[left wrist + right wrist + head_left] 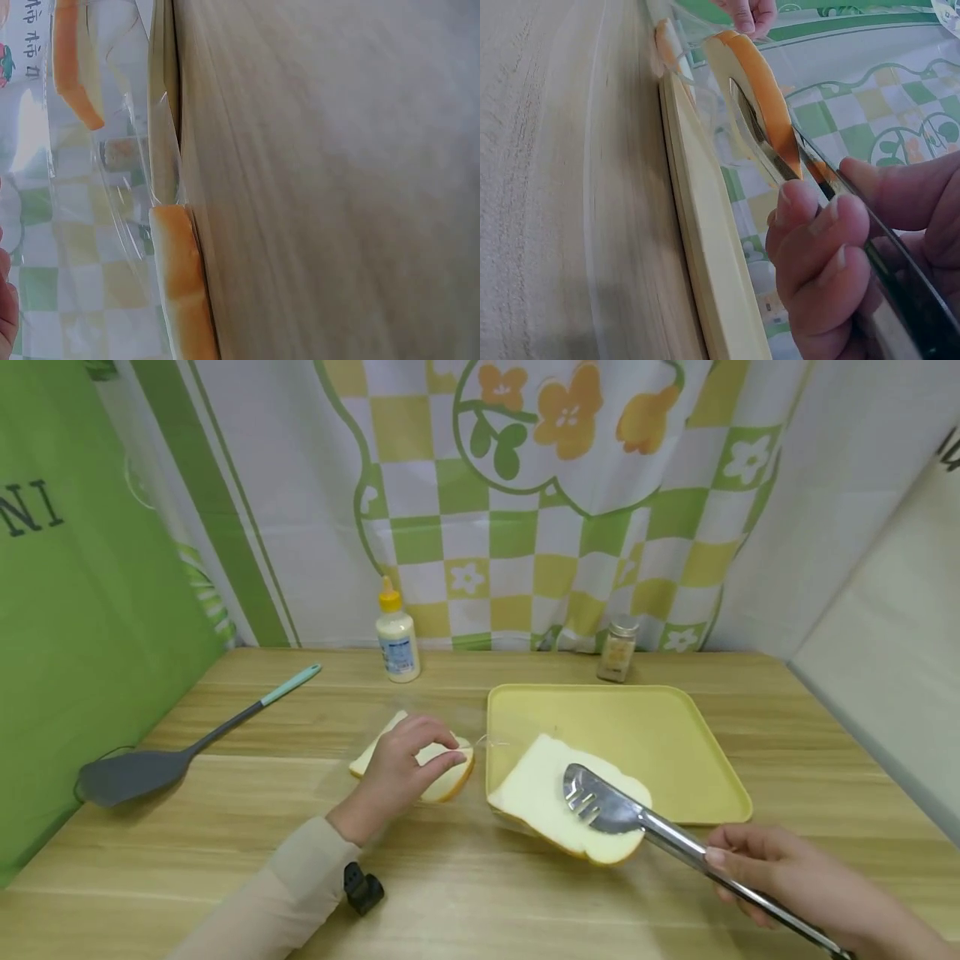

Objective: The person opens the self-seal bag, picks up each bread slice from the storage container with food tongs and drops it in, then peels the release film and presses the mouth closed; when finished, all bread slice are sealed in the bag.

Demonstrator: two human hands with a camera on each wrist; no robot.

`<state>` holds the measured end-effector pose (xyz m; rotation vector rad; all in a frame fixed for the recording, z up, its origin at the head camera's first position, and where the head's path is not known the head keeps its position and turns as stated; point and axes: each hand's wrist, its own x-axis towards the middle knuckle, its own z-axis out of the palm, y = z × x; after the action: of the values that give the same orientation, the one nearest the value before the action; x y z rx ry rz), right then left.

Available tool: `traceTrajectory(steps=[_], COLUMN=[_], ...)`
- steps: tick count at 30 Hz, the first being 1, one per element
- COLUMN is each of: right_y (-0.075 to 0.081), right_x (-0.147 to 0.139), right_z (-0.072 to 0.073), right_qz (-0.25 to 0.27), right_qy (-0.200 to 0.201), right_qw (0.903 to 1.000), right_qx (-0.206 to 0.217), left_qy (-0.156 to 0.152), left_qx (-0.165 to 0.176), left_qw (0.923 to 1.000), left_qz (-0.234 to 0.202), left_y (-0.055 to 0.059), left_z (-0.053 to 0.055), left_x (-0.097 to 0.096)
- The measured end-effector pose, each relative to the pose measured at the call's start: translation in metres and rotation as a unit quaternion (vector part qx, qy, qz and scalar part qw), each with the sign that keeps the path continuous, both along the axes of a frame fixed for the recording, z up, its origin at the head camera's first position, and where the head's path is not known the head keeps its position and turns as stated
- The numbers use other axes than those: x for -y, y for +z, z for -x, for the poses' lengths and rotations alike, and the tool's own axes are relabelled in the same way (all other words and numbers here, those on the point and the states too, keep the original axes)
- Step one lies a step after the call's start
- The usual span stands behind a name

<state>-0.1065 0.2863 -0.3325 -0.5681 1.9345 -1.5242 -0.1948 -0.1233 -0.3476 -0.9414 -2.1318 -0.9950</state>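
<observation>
My right hand (pixel 780 868) grips metal tongs (pixel 675 837), fingers and thumb curled round the arms. The tongs clamp a slice of white bread (pixel 525 787), one slotted head across its upper face. In the right wrist view this slice (pixel 761 86) is raised above the tray's near left corner. My left hand (pixel 401 768) pinches the thin edge of a clear plastic bag (pixel 127 180) between thumb and fingers. Beneath that hand, another bread slice (pixel 448 777) lies on the table, partly covered by the hand. Clear film stretches from there toward the tray.
A yellow tray (pixel 637 718) rests on the wooden table (pixel 225 852). Behind stand a squeeze bottle (pixel 398 647) with a yellow cap and a small spice jar (pixel 618 650). A grey turner (pixel 142 774) lies at left. A small black object (pixel 363 889) shows beside the left sleeve.
</observation>
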Motion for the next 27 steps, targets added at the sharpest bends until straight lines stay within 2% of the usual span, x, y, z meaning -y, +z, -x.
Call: traceTrajectory(steps=[5, 15, 21, 27], right_y=[-0.001, -0.003, -0.004, -0.003], right_x=[0.001, 0.011, 0.018, 0.021], right_z=[0.000, 0.012, 0.019, 0.026], right_qz=[0.008, -0.003, 0.011, 0.024], right_qy=[0.004, -0.001, 0.006, 0.018], right_qw=[0.9999, 0.9997, 0.9989, 0.9990], right_qx=[0.004, 0.023, 0.046, 0.034], left_qy=[-0.005, -0.030, -0.021, -0.020], left_qx=[0.000, -0.004, 0.019, 0.028], left_qw=[1.0000, 0.9995, 0.9996, 0.9992], left_qz=[-0.006, -0.004, -0.005, -0.021], left_y=[-0.001, -0.002, 0.000, 0.001], left_z=[0.000, 0.000, -0.002, -0.003], left_x=[-0.001, -0.003, -0.004, -0.005])
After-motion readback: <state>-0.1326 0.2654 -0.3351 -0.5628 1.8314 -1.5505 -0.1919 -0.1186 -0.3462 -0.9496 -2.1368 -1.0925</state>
